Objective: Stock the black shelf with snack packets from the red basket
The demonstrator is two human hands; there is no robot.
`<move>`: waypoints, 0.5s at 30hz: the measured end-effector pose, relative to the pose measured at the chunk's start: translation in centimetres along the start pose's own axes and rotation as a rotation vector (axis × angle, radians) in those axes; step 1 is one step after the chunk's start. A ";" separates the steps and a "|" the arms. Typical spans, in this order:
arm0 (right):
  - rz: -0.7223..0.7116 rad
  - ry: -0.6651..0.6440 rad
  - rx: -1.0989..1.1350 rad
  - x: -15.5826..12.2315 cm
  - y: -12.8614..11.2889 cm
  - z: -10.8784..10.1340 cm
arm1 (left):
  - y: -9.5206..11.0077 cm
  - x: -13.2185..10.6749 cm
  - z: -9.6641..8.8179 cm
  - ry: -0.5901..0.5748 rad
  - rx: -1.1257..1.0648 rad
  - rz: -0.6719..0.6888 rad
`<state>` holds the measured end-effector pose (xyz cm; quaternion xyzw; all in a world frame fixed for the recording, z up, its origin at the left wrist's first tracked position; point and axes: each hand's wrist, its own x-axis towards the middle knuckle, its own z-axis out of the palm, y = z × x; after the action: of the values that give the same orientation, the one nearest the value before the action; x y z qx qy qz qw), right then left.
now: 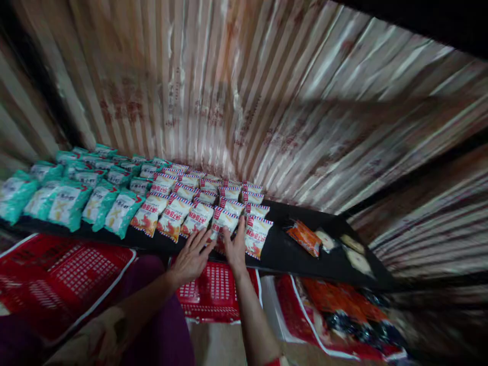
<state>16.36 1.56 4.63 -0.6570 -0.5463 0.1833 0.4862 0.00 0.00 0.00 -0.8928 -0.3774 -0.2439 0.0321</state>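
White, red and blue-edged snack bags (197, 218) stand in rows on a black shelf (280, 244). My left hand (193, 255) lies at the bottom of the front row, fingers stretched out and slightly spread over the lower edges of the bags. On the front bag (224, 219) between my hands, the lower part is partly covered by my fingers. My right hand (235, 248) reaches up to that bag's right side, thumb and fingers apart. Its fingertips are at the gap beside the rightmost front bag (258, 236). Neither hand grips a bag.
Several teal snack bags (124, 211) fill the shelf's left part. An orange packet (304, 238) and pale packets (357, 260) lie at the right. Below are red baskets (82, 269), one holding orange packets (335, 305). A corrugated, plastic-covered wall (213, 91) rises behind.
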 end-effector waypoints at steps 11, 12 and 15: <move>0.029 -0.048 0.057 1.1 -0.9 0.4 | 0.2 0.5 -0.2 0.035 0.000 -0.051; 0.036 -0.050 0.062 1.2 -1.0 0.4 | 0.2 0.5 -0.2 0.041 0.000 -0.054; 0.055 -0.066 0.080 1.3 -0.9 0.4 | 0.3 0.6 -0.1 0.060 -0.001 -0.063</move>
<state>15.95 2.81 5.57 -0.6452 -0.5359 0.2399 0.4888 0.51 0.13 0.38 -0.8728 -0.4041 -0.2714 0.0351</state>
